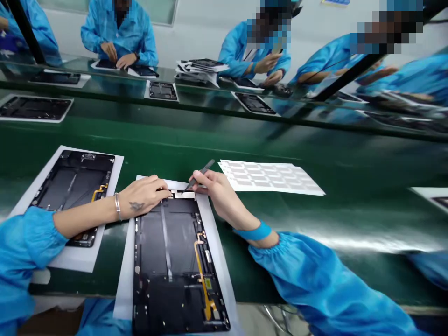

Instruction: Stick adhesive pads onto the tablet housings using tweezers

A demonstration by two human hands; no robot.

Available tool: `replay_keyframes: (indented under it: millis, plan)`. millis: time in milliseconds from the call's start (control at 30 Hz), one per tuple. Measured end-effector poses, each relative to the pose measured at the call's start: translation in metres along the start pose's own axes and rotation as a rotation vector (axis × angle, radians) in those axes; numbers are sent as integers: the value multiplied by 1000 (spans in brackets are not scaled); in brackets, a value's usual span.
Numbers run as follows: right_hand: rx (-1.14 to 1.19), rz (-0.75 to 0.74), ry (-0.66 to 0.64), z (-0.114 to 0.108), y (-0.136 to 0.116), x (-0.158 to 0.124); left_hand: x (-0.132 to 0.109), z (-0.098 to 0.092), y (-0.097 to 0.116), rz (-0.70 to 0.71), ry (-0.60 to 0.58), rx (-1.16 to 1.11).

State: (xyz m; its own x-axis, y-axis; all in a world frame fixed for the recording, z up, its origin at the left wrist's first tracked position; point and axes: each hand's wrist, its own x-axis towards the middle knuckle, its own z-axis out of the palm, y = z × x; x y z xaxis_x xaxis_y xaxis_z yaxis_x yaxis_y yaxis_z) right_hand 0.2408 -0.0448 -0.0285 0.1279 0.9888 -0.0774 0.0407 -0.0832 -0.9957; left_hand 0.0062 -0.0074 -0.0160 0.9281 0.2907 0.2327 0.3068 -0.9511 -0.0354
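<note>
While the right hand [219, 191] narrowly pinches slim dark tweezers [199, 173], their tip at the top edge of a matte black tablet back panel [164, 261], the left hand [142, 196] curls onto that edge, its grip unclear; a sheet of white labels [271, 177] lies just beyond the panel on a glossy green workbench [350, 219].

My blue smock [315, 280]: gathered elastic cuffs. Left wrist [107, 211]: silver bangle [117, 206], small dark tattoo [136, 206]. Right wrist [245, 220]: blue band [254, 232].
</note>
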Motion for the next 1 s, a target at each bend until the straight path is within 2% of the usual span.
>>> replay_keyframes:
  millis: [267, 1000]
  plan:
    - [-57, -44, 59, -1, -4, -10, 1, -3, 4, -8, 13, -43]
    - [-98, -49, 29, -2, -7, -9, 1, -3, 1, 36, 50, -55]
